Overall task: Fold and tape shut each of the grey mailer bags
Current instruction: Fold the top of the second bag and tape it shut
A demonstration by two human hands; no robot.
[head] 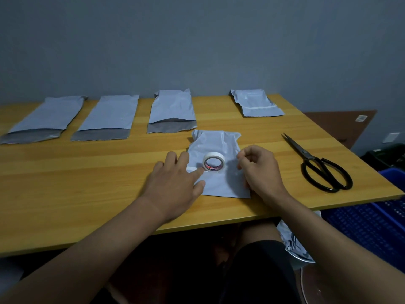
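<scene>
A folded grey mailer bag (215, 145) lies in front of me on the wooden table (87, 172). A white tape roll (214, 165) stands on edge on it, with a strip of tape running left from the roll across the fold. My left hand (175, 183) lies flat with straight fingers, the forefinger pressing that strip at the bag's left edge. My right hand (259, 172) hovers with curled fingers at the bag's right side, holding nothing I can see. Three open bags (47, 116) (109, 116) (172, 108) lie in a row at the back. A taped bag (256, 104) lies at the back right.
Black scissors (320, 166) lie on the table to the right of my right hand. A blue plastic crate (372, 222) stands beside the table's right edge. A grey wall runs behind the table. My knees are under the front edge.
</scene>
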